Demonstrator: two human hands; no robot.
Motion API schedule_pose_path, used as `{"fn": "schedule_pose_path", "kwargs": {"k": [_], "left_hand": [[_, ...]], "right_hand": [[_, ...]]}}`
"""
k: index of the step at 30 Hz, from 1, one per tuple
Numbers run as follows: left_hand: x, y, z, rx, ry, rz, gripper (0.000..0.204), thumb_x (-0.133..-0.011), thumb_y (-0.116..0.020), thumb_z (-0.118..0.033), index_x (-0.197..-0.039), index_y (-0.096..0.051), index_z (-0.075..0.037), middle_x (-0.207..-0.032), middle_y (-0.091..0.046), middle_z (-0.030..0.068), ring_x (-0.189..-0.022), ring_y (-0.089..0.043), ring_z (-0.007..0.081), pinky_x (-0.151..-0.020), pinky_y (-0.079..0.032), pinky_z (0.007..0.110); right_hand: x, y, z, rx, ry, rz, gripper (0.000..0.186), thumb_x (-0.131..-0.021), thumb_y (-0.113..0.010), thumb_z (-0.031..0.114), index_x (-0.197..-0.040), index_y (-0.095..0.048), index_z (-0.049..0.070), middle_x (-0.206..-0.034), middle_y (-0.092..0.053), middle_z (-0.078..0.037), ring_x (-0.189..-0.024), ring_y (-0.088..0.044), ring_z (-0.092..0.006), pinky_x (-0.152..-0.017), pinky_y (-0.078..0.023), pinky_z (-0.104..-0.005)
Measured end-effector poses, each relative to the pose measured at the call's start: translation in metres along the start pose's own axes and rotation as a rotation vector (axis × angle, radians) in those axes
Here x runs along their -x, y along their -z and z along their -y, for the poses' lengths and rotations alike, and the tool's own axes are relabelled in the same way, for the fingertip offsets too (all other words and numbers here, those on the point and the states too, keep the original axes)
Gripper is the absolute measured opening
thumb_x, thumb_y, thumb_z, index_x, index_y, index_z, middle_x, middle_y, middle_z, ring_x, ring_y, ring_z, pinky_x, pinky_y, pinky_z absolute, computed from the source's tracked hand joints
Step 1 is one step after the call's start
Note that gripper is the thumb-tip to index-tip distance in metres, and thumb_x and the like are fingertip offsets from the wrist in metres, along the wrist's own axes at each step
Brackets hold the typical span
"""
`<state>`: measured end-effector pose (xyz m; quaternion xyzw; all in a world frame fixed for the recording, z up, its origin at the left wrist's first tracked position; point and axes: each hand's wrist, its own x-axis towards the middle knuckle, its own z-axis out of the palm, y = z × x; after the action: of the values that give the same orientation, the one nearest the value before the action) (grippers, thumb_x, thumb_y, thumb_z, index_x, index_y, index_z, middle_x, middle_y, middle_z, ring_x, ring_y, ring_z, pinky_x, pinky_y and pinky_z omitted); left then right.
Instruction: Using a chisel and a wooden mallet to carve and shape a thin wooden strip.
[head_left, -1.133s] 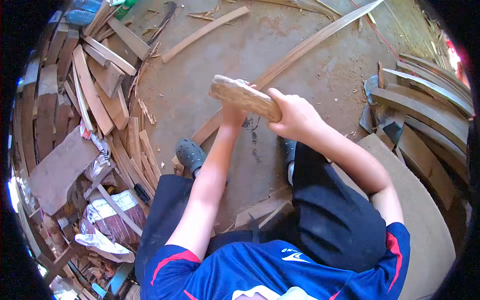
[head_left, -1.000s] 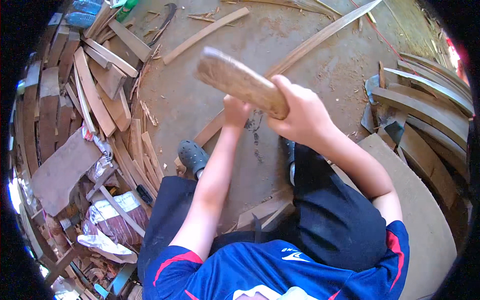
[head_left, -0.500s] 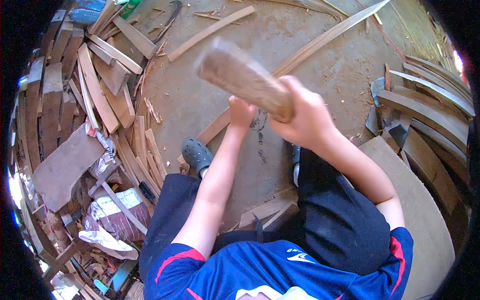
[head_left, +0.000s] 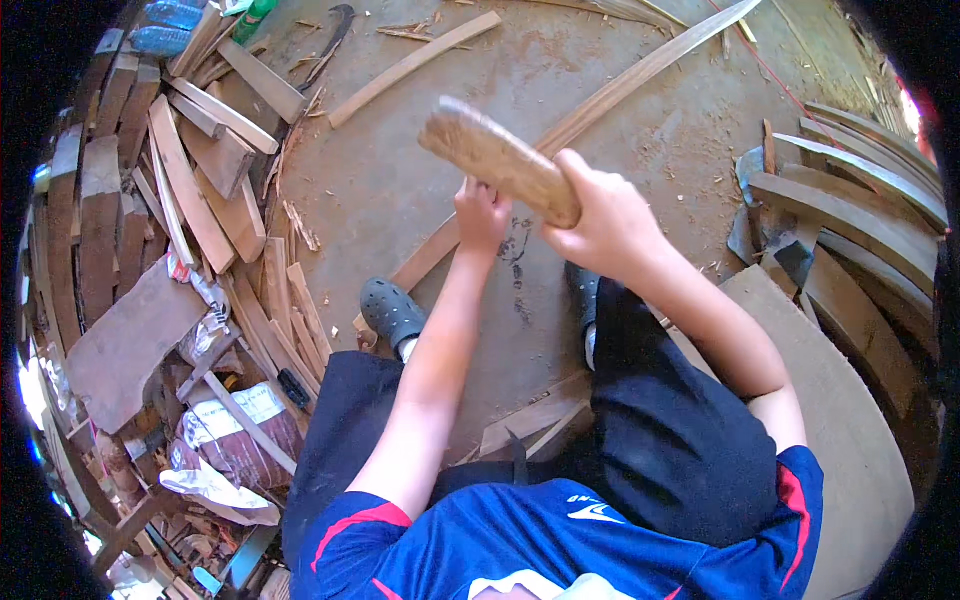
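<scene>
Block, brown and rough, sits in the right hand, fingers wrapped firmly about its near end, the far end pointing up and left over the floor. Just below it in view, the left hand has its fingers curled in; whether they close on anything I cannot tell. A long plank runs slantwise behind both, with a grey shoe near its lower end.

As I judge it, the main danger is the block striking the left hand, since the two are so near; a badly aimed blow or a loose grip would do it, and a glancing one might reach the shoe.

The block covers part of the plank and perhaps some left fingertips. The other shoe is mostly behind a trouser leg, and the dark rim cuts off the wood pile.
</scene>
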<state>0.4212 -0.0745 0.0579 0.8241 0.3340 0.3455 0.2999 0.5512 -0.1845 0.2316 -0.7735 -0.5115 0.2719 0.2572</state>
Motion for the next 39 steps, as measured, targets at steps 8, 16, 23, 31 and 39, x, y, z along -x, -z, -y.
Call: {"fn": "schedule_pose_path", "kwargs": {"k": [8,16,23,31,39], "left_hand": [[0.006,-0.009,-0.016,0.257,-0.011,-0.025,0.020,-0.072,-0.065,-0.011,-0.090,-0.060,-0.002,-0.085,-0.063,0.0178,-0.079,-0.061,0.0368,-0.067,-0.049,0.042],[0.014,-0.012,-0.007,0.303,0.063,-0.062,0.026,-0.070,-0.067,-0.015,-0.093,-0.062,-0.002,-0.088,-0.065,0.0167,-0.087,-0.062,0.0333,-0.075,-0.048,0.041],[0.016,-0.003,-0.005,0.232,0.147,-0.047,0.023,-0.072,-0.068,-0.015,-0.091,-0.063,-0.004,-0.084,-0.066,0.0135,-0.086,-0.064,0.0295,-0.075,-0.049,0.040],[0.007,0.013,-0.006,-0.352,0.340,0.370,0.020,-0.081,-0.065,-0.016,-0.092,-0.057,-0.001,-0.092,-0.063,0.0091,-0.090,-0.061,0.0233,-0.083,-0.048,0.039],[-0.020,0.024,0.001,0.294,0.165,-0.230,0.018,-0.088,-0.061,-0.017,-0.088,-0.055,-0.001,-0.087,-0.065,0.0102,-0.089,-0.063,0.0167,-0.073,-0.049,0.025]], "right_hand": [[0.009,-0.019,-0.024,0.069,0.021,0.058,0.044,-0.065,-0.066,0.018,-0.102,-0.046,0.005,-0.080,-0.059,-0.023,-0.077,-0.059,-0.0408,-0.066,-0.047,-0.0463],[0.015,-0.013,-0.009,0.088,0.044,-0.043,0.040,-0.066,-0.065,0.018,-0.098,-0.045,0.005,-0.077,-0.058,-0.022,-0.076,-0.059,-0.0395,-0.067,-0.047,-0.0461],[0.023,0.001,0.008,-0.174,0.223,-0.270,0.040,-0.066,-0.065,0.021,-0.097,-0.045,0.006,-0.080,-0.059,-0.023,-0.079,-0.059,-0.0401,-0.069,-0.048,-0.0468],[0.006,0.010,-0.013,-0.178,0.014,-0.021,0.039,-0.064,-0.067,0.019,-0.095,-0.049,0.002,-0.076,-0.059,-0.020,-0.076,-0.062,-0.0342,-0.065,-0.048,-0.0383],[-0.020,0.048,-0.031,-0.302,0.061,-0.362,0.048,-0.062,-0.065,0.024,-0.099,-0.051,-0.003,-0.076,-0.059,-0.025,-0.075,-0.061,-0.0373,-0.067,-0.048,-0.0389]]}}
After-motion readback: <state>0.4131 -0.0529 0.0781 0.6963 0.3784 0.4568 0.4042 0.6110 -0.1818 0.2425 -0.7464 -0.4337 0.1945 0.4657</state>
